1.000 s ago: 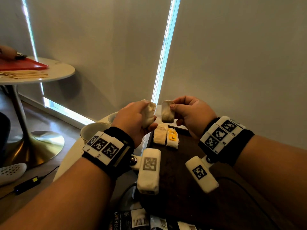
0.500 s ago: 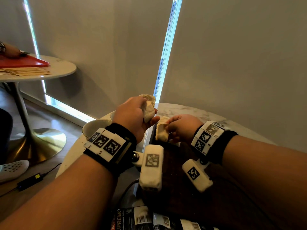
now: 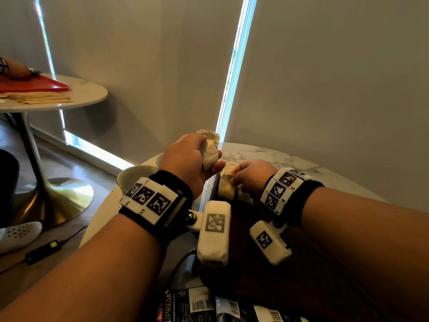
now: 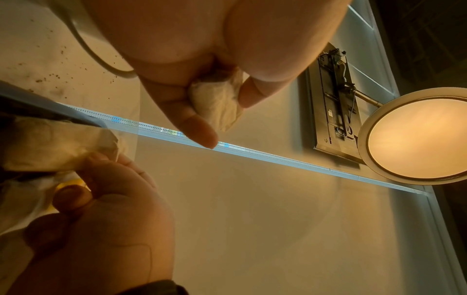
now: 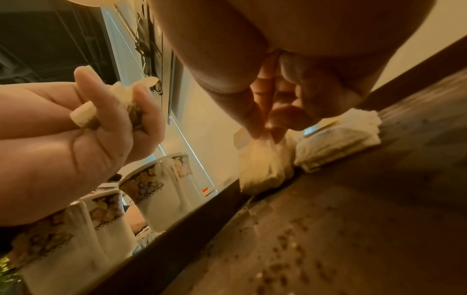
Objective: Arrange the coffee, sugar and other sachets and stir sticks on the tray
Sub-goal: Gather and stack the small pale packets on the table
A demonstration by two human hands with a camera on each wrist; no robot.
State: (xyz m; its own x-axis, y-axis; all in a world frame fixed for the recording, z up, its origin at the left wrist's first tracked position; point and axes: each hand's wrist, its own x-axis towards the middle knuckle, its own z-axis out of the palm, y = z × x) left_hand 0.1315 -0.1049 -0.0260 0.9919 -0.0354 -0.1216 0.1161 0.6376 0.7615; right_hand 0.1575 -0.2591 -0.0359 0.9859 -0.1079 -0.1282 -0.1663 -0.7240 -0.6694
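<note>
A dark wooden tray (image 3: 243, 275) lies on a round marble table (image 3: 267, 154). My left hand (image 3: 202, 163) is raised over the tray's left edge and grips crumpled tea bags (image 4: 217, 105) in its curled fingers. My right hand (image 3: 234, 180) is low at the tray's far left corner, where it pinches the top of one tea bag (image 5: 265, 171) that touches the tray floor. Beside that one, another tea bag (image 5: 338, 143) lies flat on the tray. Black coffee sachets (image 3: 185, 305) lie at the near edge of the head view.
Two patterned cups (image 5: 156, 189) stand on the table just left of the tray rim. Loose crumbs dot the tray floor (image 5: 290, 249). A second round table at the left carries a red tray (image 3: 34, 83) and wooden stir sticks (image 3: 34, 98), with another person's hand (image 3: 16, 70) above them.
My right hand has come down from beside the left hand to the tray's far left corner, still pinching its tea bag. The left hand has stayed raised with its tea bags.
</note>
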